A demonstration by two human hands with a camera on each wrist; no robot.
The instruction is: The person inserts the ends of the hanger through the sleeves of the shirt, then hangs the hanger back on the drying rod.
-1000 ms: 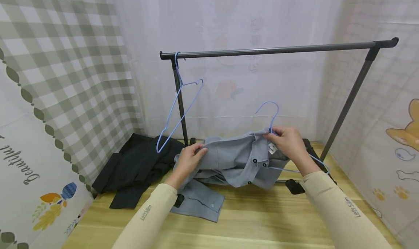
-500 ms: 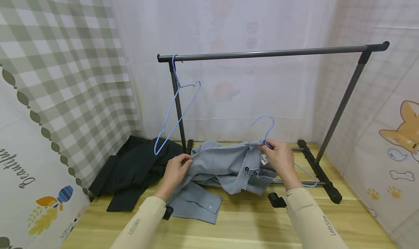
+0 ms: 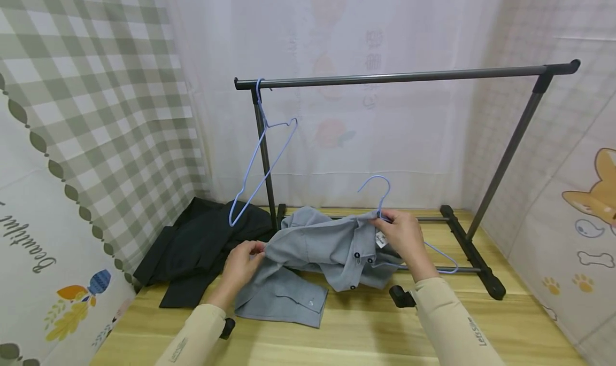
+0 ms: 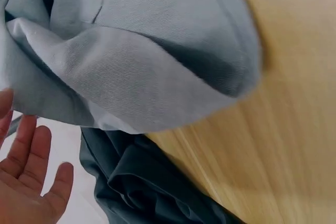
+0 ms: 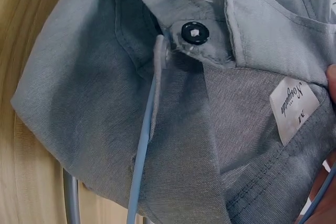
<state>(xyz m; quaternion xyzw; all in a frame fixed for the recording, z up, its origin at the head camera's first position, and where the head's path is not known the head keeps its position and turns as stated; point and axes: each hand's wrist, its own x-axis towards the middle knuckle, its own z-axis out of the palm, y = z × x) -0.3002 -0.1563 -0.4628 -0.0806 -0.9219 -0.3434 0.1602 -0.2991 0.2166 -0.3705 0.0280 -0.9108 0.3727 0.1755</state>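
Note:
A grey button-up shirt (image 3: pixel 320 243) lies bunched over the table, with a blue wire hanger (image 3: pixel 448 271) partly inside it. The hanger's hook sticks up past the collar. My right hand (image 3: pixel 403 239) pinches the collar together with the hanger's neck. At the shirt's other end, my left hand (image 3: pixel 240 264) pinches the fabric edge between thumb and fingertip; its other fingers (image 4: pixel 37 156) are spread loosely in the left wrist view. The right wrist view shows black buttons (image 5: pixel 195 33), a white neck label (image 5: pixel 295 107) and one hanger arm (image 5: pixel 140 166) running under the placket.
A dark garment (image 3: pixel 192 254) lies folded at the left. Behind stands a black clothes rack (image 3: pixel 404 77), with a second blue hanger (image 3: pixel 252 165) hooked on its left end. The rack's feet (image 3: pixel 481 267) rest on the wooden table (image 3: pixel 366 339).
Both hands have moved left and lower with the shirt and hanger. The left hand has shifted further out along the shirt's left side, and the shirt sits closer to the table.

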